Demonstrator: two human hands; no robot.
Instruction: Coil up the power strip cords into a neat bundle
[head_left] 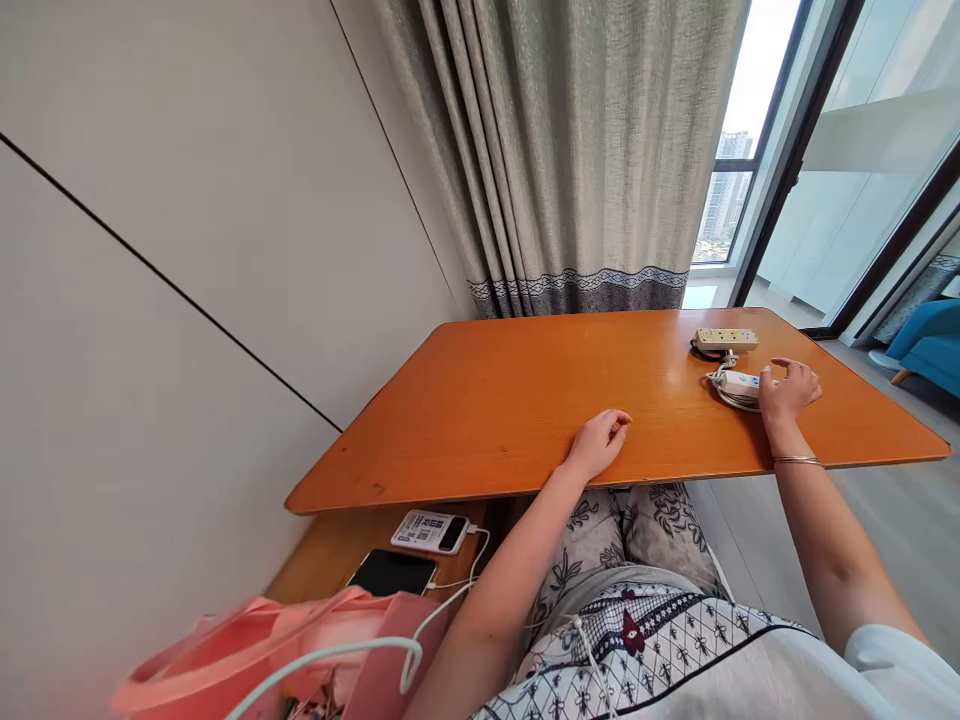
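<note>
My left hand (600, 443) rests on the orange-brown table (480, 400) near its front edge. Its fingers are loosely curled, and nothing shows in them. On the right part of the table, my right hand (790, 390) is closed around the right end of a white power strip (741, 384). The fingers hide that end of the strip. A pale cord (739, 402) lies coiled beside and under it. Just behind lies a second, cream-coloured power strip (726, 339), with a dark cord at its left and a pale plug near its front side.
On a lower wooden surface at the left are a white power bank (430, 531) and a black-screened phone (393, 573), both with white cables. A pink bag (375, 640) stands in front. Grey curtains (585, 150) hang behind the table, beside a glass door (862, 180).
</note>
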